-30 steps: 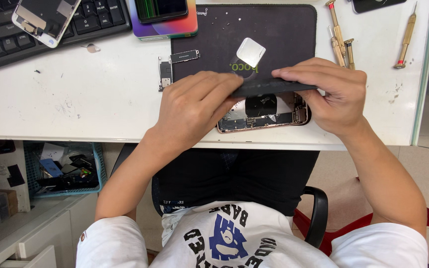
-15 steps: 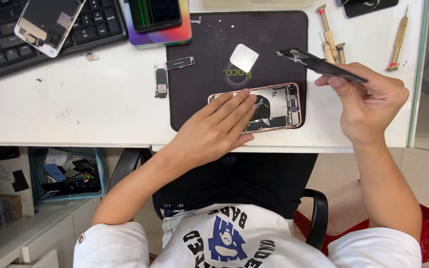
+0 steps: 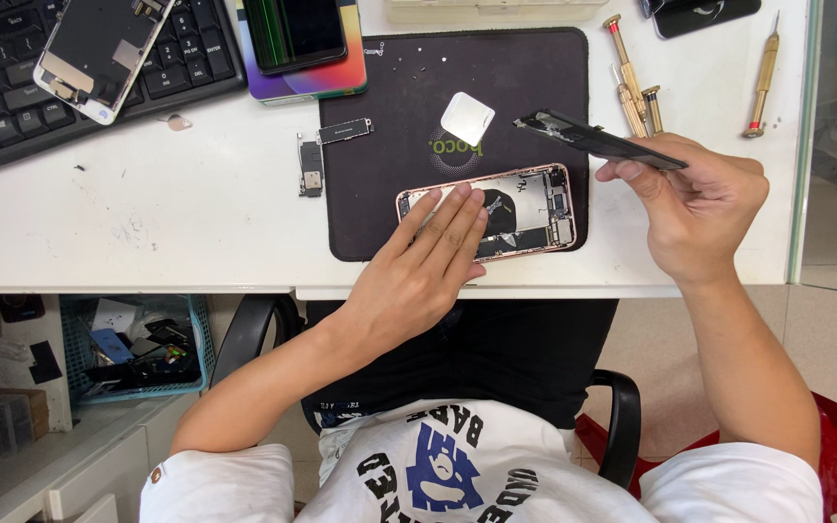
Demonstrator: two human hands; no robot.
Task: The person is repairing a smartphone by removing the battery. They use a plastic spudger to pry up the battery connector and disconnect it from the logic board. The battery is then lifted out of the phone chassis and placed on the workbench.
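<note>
Pressing flat on the opened rose-gold phone housing [image 3: 496,211], the left hand [image 3: 428,266] has its fingers spread open and merely steadies the shell on the near part of the black work mat [image 3: 380,145], gripping nothing. The right hand [image 3: 704,203] is pinched closed around the near end of a dark, flat phone battery [image 3: 598,140], holding it tilted in the air to the right of the housing, near the brass screwdrivers [image 3: 632,82]. The step in hand looks like separating battery from housing; any further handling calls for a light, even pinch that does not bend the cell, with the housing pinned flat.
</note>
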